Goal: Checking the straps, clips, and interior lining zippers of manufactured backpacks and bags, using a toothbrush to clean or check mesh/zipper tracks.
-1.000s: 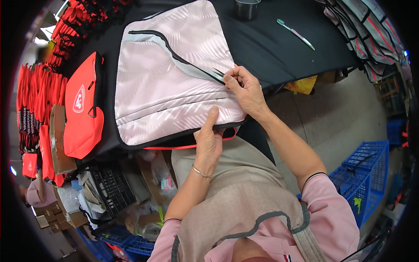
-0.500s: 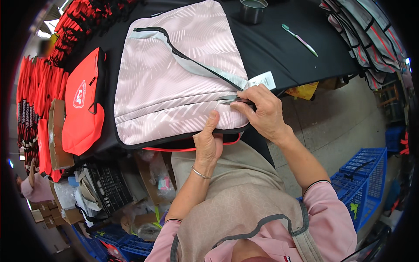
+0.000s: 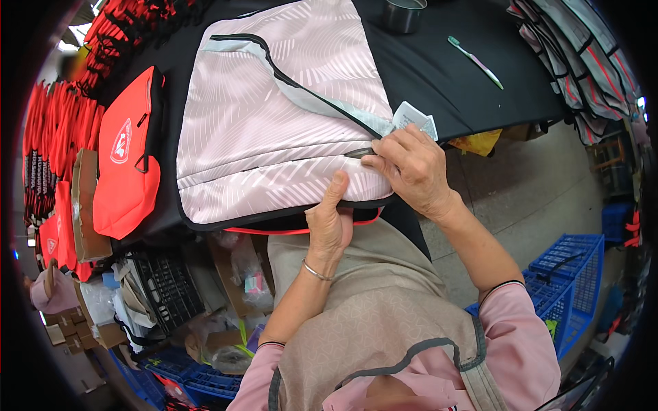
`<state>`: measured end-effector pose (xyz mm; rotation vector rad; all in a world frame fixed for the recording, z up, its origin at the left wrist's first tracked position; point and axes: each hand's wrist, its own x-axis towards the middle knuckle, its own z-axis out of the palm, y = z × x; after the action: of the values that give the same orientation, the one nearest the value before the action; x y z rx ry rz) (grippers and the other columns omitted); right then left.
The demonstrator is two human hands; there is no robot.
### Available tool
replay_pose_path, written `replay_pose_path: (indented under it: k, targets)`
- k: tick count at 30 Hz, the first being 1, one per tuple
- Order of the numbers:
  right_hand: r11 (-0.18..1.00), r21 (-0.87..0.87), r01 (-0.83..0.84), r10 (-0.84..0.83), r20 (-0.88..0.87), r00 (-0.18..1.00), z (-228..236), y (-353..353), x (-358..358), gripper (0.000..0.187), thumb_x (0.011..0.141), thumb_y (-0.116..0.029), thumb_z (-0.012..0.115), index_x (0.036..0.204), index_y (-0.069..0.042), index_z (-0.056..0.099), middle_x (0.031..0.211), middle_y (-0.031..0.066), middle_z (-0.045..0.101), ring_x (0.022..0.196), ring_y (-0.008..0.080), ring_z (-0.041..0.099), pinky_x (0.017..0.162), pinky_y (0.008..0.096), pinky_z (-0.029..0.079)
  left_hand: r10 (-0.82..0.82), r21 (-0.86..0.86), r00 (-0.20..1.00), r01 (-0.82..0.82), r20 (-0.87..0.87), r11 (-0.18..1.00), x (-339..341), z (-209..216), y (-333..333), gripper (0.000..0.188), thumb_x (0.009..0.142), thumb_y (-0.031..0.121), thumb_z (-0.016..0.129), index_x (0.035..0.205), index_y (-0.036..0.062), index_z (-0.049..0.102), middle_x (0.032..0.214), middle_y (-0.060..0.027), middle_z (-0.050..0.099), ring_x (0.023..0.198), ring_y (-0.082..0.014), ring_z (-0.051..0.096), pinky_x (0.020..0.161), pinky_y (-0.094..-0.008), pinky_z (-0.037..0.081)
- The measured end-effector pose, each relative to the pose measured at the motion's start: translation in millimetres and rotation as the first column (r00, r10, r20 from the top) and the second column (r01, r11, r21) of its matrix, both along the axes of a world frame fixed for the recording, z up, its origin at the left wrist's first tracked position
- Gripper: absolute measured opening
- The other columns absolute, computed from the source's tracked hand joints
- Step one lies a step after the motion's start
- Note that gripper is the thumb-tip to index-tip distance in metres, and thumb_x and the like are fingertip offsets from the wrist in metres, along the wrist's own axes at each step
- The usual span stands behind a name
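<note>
A pale pink patterned fabric bag lies on the black-covered table, its near edge over my lap. My left hand pinches that near edge, thumb on top and fingers hidden underneath. My right hand closes around a pair of small thread snips. Their metal tips lie at the seam near the bag's right edge; the rest is inside my fingers. A loose black-edged zipper strip runs across the bag towards my right hand. Beside that hand a white label sticks out.
A red bag lies at the left, near stacked red bags. A toothbrush and a metal cup are at the far right of the bag. Grey bags hang farther right. Blue crates stand on the floor.
The snips' blades, spread apart before, now look closer together, and less of them shows. My right hand has turned slightly over them. My left hand keeps its hold on the bag.
</note>
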<state>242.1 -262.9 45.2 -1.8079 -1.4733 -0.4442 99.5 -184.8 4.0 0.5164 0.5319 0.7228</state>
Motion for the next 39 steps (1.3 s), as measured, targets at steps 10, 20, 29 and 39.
replay_pose_path:
  k: [10,20,29,39]
  targets:
    - [0.996,0.004,-0.095,0.062,-0.781,0.622,-3.7,-7.5,8.9,0.015,0.077,-0.007,0.076,0.086,-0.001,0.065,0.077,0.0084,0.065,0.070,0.0201,0.060,0.066,0.0279,0.049,-0.010,0.024,1.000,0.010,-0.005,1.000,-0.9,-0.3,0.0,0.050,0.088,0.009,0.072,0.132,0.0023,0.048,0.125,-0.0090,0.056,0.115,-0.0196,0.055,0.103,-0.0369,0.044]
    - [0.996,-0.085,-0.010,-0.019,-0.334,0.943,-3.7,-12.4,5.6,0.022,0.075,-0.013,0.080,0.086,-0.001,0.065,0.079,0.0076,0.065,0.070,0.0226,0.061,0.063,0.0318,0.049,0.021,0.000,0.999,-0.021,-0.033,1.000,-2.4,-5.4,-1.1,0.043,0.090,0.009,0.069,0.128,0.0041,0.052,0.120,-0.0081,0.060,0.112,-0.0214,0.058,0.101,-0.0400,0.046]
    - [0.991,-0.132,-0.017,0.005,-0.088,0.996,-6.9,-1.4,4.4,0.020,0.074,-0.014,0.080,0.085,-0.004,0.066,0.074,0.0074,0.062,0.067,0.0241,0.058,0.058,0.0329,0.047,0.041,0.030,0.999,-0.040,-0.023,0.999,3.4,-10.0,2.3,0.044,0.089,0.008,0.070,0.128,0.0038,0.051,0.121,-0.0072,0.059,0.112,-0.0204,0.057,0.101,-0.0395,0.046]
    - [0.988,0.117,0.103,0.032,-0.800,0.600,-9.6,-13.1,68.8,0.013,0.098,-0.013,0.057,0.093,-0.002,0.062,0.076,-0.0019,0.058,0.072,0.0036,0.053,0.068,0.0202,0.043,-0.099,-0.099,0.979,0.082,-0.179,0.992,-35.3,9.1,-2.7,0.043,0.093,0.013,0.066,0.129,-0.0032,0.050,0.126,-0.0096,0.057,0.114,-0.0186,0.056,0.099,-0.0339,0.046]
